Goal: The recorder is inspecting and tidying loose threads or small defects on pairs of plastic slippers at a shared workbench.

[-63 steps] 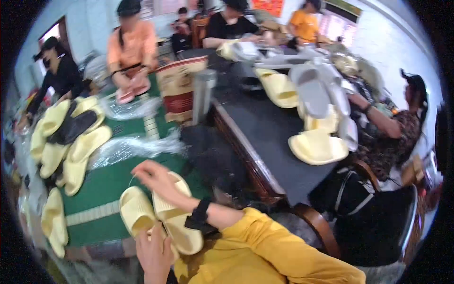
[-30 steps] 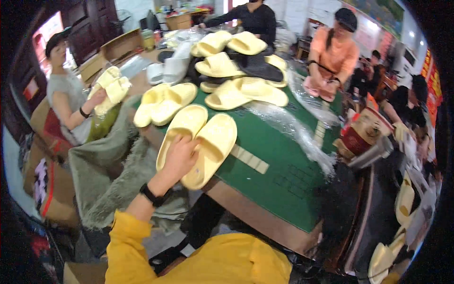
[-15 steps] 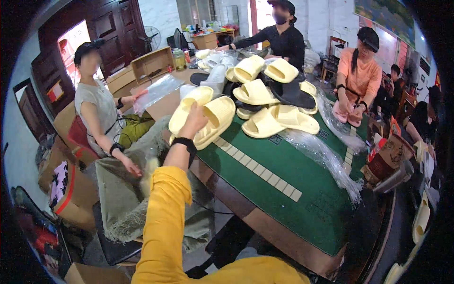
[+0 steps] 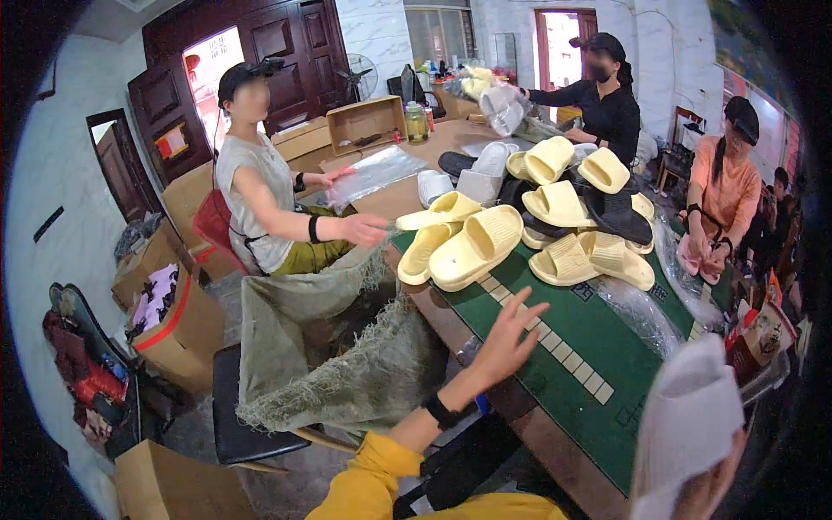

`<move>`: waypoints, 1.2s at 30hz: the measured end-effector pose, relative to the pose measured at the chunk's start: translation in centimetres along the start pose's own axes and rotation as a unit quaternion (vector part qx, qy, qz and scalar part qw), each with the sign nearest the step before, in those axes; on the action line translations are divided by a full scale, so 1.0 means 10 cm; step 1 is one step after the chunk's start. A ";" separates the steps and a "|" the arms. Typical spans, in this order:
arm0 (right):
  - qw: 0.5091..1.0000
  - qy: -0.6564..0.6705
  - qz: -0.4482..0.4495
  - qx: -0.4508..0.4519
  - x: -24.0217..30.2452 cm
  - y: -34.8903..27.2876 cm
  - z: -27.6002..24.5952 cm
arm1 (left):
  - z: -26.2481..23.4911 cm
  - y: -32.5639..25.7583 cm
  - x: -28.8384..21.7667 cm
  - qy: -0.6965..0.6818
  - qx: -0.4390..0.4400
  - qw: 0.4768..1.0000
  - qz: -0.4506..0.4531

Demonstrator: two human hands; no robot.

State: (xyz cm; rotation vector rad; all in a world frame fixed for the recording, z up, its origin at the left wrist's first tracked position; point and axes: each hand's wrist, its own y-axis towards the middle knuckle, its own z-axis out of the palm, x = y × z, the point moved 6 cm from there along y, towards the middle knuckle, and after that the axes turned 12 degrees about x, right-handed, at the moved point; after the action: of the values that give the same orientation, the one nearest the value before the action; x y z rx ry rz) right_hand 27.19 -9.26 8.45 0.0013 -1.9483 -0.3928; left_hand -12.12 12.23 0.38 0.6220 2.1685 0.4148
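My left hand (image 4: 504, 340), with a black wristband and yellow sleeve, is open over the near edge of the green table mat (image 4: 520, 381), fingers spread and holding nothing. Just beyond it sit pale yellow slide slippers (image 4: 477, 250), stacked and apart from my fingers. At the lower right, close to the camera, a pair of white slippers (image 4: 689, 407) is in my right hand (image 4: 726, 468). Most of that hand is hidden behind them; part of it shows along their right side.
More yellow slippers (image 4: 555, 204) lie heaped with black slippers (image 4: 620, 212) and grey ones. A coarse sack (image 4: 303, 381) gapes left of the table. Three co-workers stand or sit around it; the left one's hand (image 4: 364, 230) is near the yellow slippers. Clear plastic bags (image 4: 641, 312) lie on the mat.
My left hand has let go of the yellow slippers and drawn back toward me. White slippers have come into view at lower right. The left co-worker's hand has risen toward the yellow slippers.
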 end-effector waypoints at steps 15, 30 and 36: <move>0.988 -0.100 0.031 0.110 -0.84 0.27 1.18 | 0.99 -0.45 -0.63 -0.080 0.136 0.985 -0.072; 0.981 -0.188 0.025 0.040 -1.31 0.24 0.84 | 1.00 -0.25 -0.60 -0.019 0.146 0.989 -0.027; 0.972 -0.226 0.037 0.056 -1.08 0.09 0.98 | 1.25 -0.50 -0.77 -0.035 0.139 0.988 -0.057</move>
State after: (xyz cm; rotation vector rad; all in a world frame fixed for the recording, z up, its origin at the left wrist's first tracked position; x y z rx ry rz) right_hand 22.96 -3.82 -4.44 -0.0958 -2.4098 -0.2461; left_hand 0.42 4.77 -4.82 0.6504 2.1994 0.0273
